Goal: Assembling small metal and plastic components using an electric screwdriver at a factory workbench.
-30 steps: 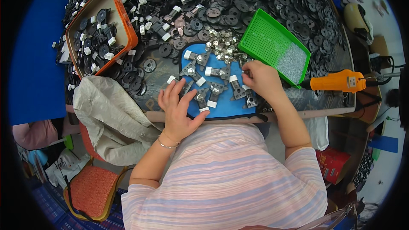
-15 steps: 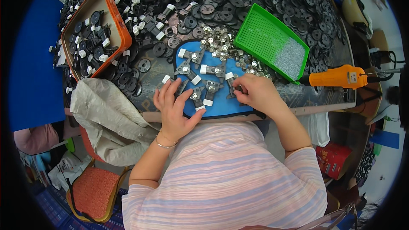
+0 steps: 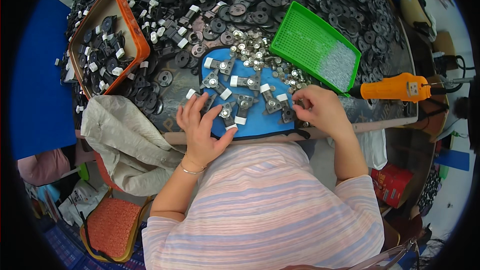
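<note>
Several black plastic parts with white end blocks and round silver metal pieces at their middles, such as this one [image 3: 244,105], lie on a blue mat [image 3: 257,126]. My left hand [image 3: 204,132] rests at the mat's left side with fingers spread, partly hiding one such part [image 3: 209,104] under them. On the mat's right side, my right hand [image 3: 322,112] has its thumb and fingertips closed at the right edge of a black part with a white end [image 3: 286,111]. Its fingers hide their exact hold. Just left of that part lies another [image 3: 270,101].
Small silver metal pieces [image 3: 252,50] are heaped behind the mat. A green tray [image 3: 300,35] of tiny shiny pieces stands behind right, near an orange power screwdriver [image 3: 392,88]. Back left is an orange-rimmed box [image 3: 142,52] of black parts. Black discs [image 3: 272,0] pile behind; grey cloth [image 3: 120,140] hangs left.
My right hand has moved right, from one black part to another at the mat's right edge; the first now lies uncovered. My left hand has barely moved.
</note>
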A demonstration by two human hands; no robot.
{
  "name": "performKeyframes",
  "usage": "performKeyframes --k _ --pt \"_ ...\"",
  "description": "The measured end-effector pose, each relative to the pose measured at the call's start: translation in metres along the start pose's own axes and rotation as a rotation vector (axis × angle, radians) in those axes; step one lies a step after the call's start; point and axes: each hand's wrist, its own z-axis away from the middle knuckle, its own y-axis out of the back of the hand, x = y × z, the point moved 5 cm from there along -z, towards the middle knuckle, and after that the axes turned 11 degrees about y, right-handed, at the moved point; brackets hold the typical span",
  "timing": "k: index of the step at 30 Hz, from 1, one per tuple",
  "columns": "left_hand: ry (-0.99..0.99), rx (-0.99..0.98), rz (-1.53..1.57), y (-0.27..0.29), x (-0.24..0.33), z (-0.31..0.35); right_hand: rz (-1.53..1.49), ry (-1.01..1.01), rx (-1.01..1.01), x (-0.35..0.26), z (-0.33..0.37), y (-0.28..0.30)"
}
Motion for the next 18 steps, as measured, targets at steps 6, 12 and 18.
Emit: performKeyframes --k 6,12,18 --pt "0.006 -0.006 -0.019 -0.002 0.000 -0.001 0.031 -0.013 -0.129 0.000 0.017 -0.014" --pt "0.001 0.000 -0.026 -0.002 0.000 0.000 0.088 0.054 -0.104 -0.002 0.016 -0.020" --pt "-0.002 0.020 -0.031 -0.002 0.000 0.001 0.108 0.056 -0.107 -0.002 0.017 -0.020"
